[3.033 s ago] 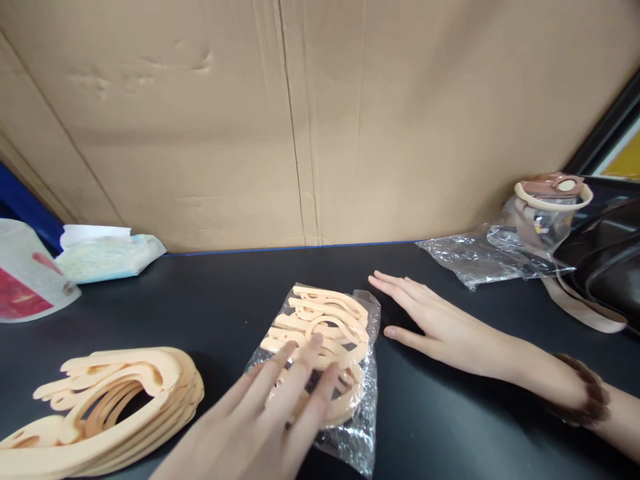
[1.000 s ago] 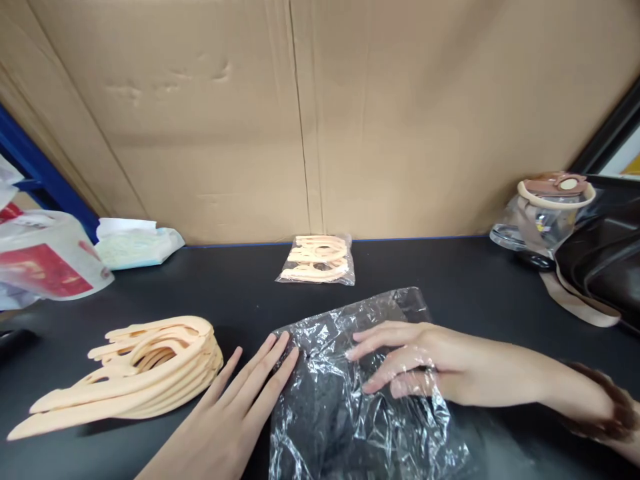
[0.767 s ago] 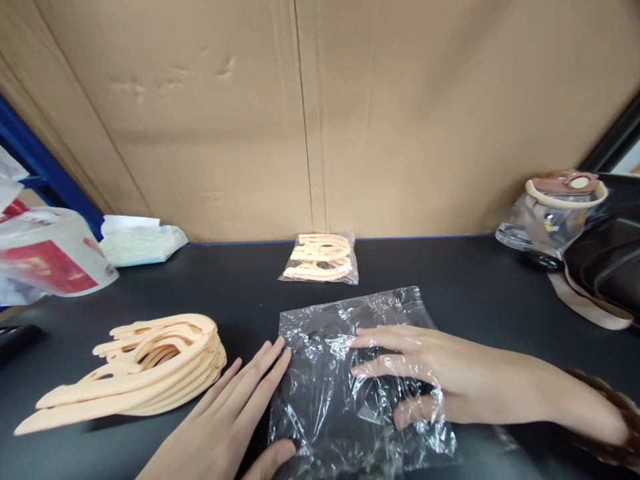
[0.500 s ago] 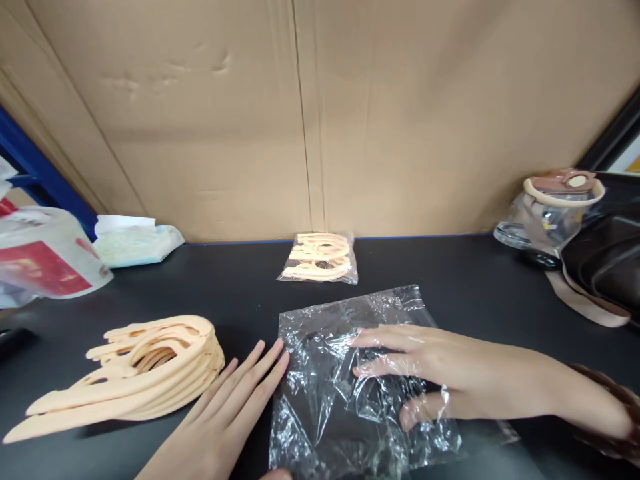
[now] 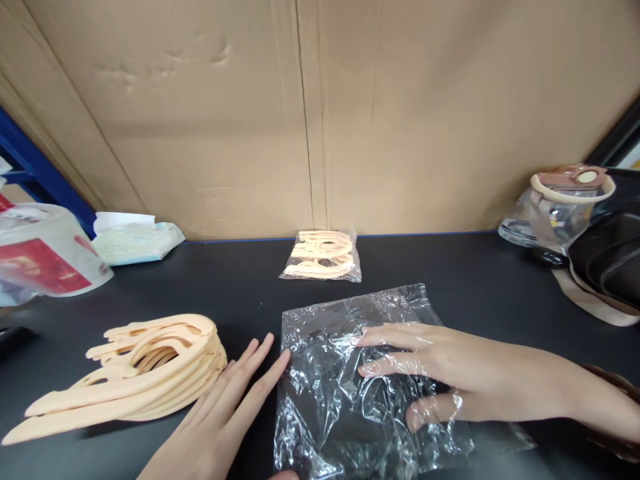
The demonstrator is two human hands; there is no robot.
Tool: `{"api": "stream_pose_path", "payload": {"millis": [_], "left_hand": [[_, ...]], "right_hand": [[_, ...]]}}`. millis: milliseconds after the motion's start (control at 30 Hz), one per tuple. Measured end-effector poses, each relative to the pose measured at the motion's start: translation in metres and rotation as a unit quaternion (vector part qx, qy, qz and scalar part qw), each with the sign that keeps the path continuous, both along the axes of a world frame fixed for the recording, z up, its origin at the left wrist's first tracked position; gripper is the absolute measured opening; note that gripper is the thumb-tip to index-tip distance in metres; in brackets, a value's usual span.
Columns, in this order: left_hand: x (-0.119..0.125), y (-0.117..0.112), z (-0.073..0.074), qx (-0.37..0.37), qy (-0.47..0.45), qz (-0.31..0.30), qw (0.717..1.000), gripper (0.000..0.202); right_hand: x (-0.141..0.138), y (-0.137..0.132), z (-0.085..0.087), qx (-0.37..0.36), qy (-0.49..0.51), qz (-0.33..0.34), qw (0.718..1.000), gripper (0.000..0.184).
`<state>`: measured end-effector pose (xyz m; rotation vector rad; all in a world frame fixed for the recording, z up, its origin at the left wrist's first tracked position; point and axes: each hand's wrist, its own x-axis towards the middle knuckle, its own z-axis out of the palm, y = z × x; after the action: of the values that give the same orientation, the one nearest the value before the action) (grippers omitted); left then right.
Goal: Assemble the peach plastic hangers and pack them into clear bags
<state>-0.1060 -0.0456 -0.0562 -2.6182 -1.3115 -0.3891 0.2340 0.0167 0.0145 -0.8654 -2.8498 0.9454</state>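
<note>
A clear plastic bag [image 5: 340, 400] lies crinkled and flat on the black table in front of me. My right hand [image 5: 435, 367] reaches over it from the right, fingers spread and holding nothing; glints of film cross the thumb and fingers, so part of the hand seems to be under the plastic. My left hand [image 5: 225, 407] rests flat with fingers apart, the index fingertip by the bag's left edge. On its other side, close to the fingers, sits a stack of cream folding hangers [image 5: 165, 373]. Farther back, similar hangers [image 5: 325, 250] lie in a clear bag.
A cardboard wall [image 5: 225, 133] closes off the back of the table [image 5: 240, 280]. At left stand a tape roll [image 5: 55, 257] and a tissue pack [image 5: 133, 237]. To the right are a clear bottle with a strap [image 5: 563, 213] and a black bag [image 5: 610, 260].
The left fingers have spread apart a little more. The right hand and plastic bag appear slightly farther right, partly because the view has shifted. The hanger stack stays where it was.
</note>
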Motion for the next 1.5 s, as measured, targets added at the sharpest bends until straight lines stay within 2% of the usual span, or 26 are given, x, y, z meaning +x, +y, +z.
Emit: {"api": "stream_pose_path", "payload": {"millis": [200,1167,1500], "left_hand": [[-0.0016,-0.0026,-0.0017,-0.021,0.000,0.037,0.999,0.094],[-0.0014,-0.0018,-0.0009,0.011,0.016,0.018,1.000,0.088],[-0.0012,-0.0022,-0.0014,-0.008,0.008,0.024,1.000,0.088]], "right_hand": [[-0.0001,0.0007,0.0007,-0.005,-0.009,-0.012,1.000,0.056],[-0.0023,-0.0003,0.0011,-0.001,-0.002,-0.012,1.000,0.054],[-0.0018,-0.0002,0.0015,-0.005,0.016,-0.018,1.000,0.054]]}}
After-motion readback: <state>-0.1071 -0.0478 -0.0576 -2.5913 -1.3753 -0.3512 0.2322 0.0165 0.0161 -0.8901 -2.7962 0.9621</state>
